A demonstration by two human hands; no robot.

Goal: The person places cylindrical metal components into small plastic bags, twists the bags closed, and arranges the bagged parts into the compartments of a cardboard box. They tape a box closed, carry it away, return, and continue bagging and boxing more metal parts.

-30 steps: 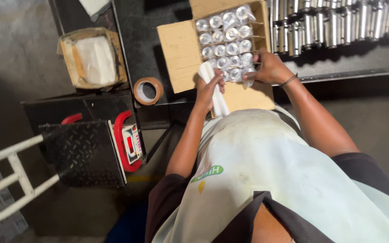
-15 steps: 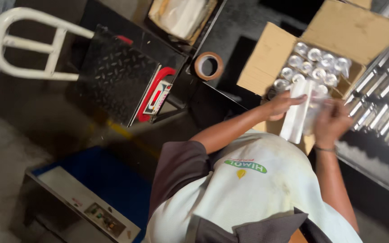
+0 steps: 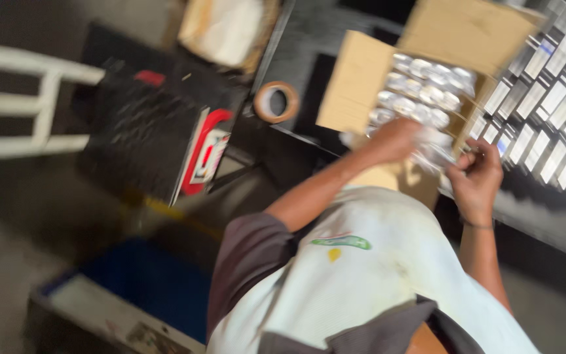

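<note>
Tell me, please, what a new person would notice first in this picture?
Probably the open cardboard box at the upper middle, packed with shiny round-topped metal pieces. The left hand and the right hand are both at its near edge, around something pale and blurred. A roll of brown tape lies just left of the box on the dark bench.

Both hands (image 3: 397,141) (image 3: 476,177) raised, seemingly curled

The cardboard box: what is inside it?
The cardboard box holds rows of shiny round-topped cans. The left hand and clear wrapping cover the nearest rows, and anything beneath the cans is hidden.
</note>
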